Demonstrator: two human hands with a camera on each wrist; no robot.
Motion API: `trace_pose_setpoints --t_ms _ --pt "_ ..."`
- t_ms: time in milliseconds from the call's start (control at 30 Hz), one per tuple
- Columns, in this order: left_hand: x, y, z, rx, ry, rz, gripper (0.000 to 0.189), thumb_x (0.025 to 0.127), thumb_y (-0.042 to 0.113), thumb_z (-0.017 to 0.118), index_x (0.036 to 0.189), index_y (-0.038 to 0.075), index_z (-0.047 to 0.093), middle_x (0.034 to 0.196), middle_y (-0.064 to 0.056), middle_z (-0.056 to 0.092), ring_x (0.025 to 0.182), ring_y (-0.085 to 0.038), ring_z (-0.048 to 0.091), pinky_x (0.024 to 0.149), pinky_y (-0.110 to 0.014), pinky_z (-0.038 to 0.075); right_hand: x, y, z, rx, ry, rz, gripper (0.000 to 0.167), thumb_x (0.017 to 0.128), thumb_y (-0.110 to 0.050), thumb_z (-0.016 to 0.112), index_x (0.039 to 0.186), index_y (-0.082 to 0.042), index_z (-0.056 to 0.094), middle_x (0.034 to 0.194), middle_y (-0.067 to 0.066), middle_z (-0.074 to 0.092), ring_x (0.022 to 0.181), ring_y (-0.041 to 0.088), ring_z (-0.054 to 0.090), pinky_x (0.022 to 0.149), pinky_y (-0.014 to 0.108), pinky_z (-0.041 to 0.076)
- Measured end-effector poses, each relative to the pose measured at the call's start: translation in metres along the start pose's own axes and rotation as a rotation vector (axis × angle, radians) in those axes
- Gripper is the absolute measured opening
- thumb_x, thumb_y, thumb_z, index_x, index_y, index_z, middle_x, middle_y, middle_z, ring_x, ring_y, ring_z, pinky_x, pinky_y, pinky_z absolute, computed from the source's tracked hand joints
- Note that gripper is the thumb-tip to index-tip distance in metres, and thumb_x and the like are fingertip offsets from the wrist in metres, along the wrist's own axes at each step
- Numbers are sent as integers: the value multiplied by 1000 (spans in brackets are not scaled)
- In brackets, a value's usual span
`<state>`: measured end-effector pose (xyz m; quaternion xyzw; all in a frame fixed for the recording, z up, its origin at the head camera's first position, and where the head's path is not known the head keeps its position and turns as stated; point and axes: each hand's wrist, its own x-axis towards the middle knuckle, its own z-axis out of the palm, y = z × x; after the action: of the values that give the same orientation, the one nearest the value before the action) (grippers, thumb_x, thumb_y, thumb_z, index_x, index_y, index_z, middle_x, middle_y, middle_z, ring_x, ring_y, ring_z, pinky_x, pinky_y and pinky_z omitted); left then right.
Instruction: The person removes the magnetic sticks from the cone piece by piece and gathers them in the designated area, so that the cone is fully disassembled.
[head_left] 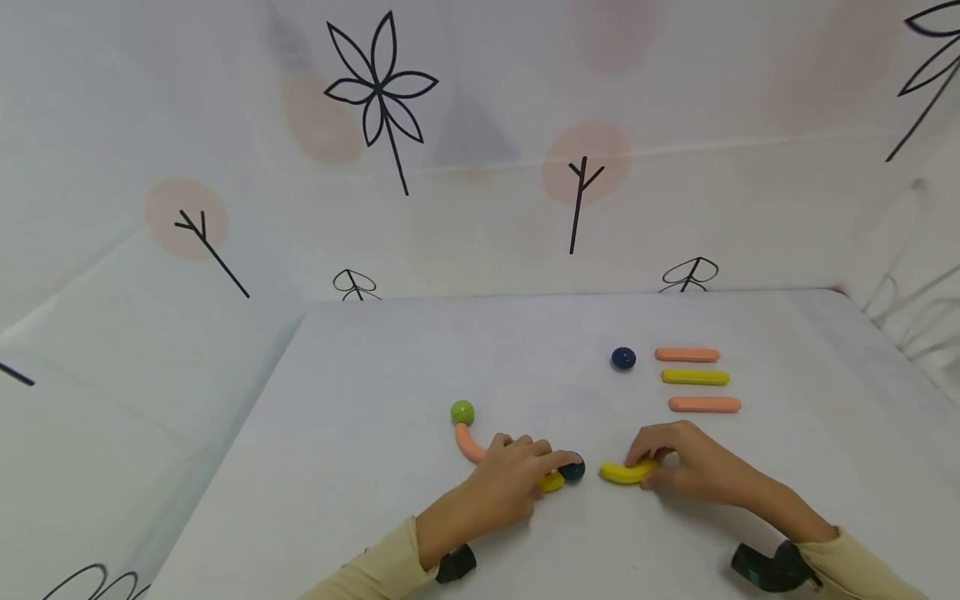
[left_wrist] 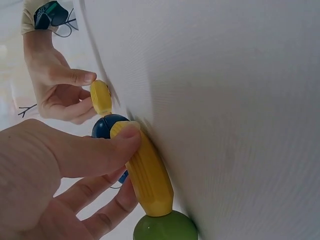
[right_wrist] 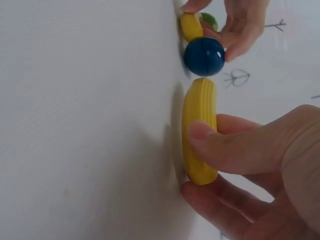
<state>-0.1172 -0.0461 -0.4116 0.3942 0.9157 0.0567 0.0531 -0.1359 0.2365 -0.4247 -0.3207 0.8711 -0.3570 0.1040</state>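
My left hand [head_left: 513, 479] pinches a curved yellow stick [left_wrist: 150, 172] between thumb and fingers, low over the white table. One end of that stick meets a green ball [left_wrist: 165, 227]; a dark blue ball [head_left: 572, 468] is at its other end, by my left index finger. My right hand [head_left: 693, 462] grips a second curved yellow stick [right_wrist: 200, 132], whose free end points at the blue ball across a small gap in the head view. Left of my left hand, a curved pink stick [head_left: 468, 443] touches a green ball [head_left: 462, 412]; the hand covers its near end.
Farther back on the right lie a dark blue ball [head_left: 623, 358], a straight pink stick [head_left: 687, 355], a straight yellow stick [head_left: 695, 377] and another pink stick [head_left: 705, 405]. A patterned cloth [head_left: 480, 225] hangs behind the white table [head_left: 360, 367].
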Motion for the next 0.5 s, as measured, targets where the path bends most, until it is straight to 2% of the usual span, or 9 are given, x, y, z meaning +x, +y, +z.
trace_pose_setpoints --t_ms 300,500 --pt "0 -1 1 -23 -4 -17 63 82 11 74 135 35 50 103 11 59 92 -7 54 78 -32 41 -16 7 -14 45 80 -21 22 77 -9 78 94 -19 70 92 -9 66 80 8 58 69 24 52" --pt "0 0 2 -24 8 -14 62 82 10 73 134 35 50 102 11 59 92 -7 54 77 -32 41 -28 16 -28 4 166 -29 27 74 -3 78 94 -18 70 94 -5 67 83 6 58 68 22 53"
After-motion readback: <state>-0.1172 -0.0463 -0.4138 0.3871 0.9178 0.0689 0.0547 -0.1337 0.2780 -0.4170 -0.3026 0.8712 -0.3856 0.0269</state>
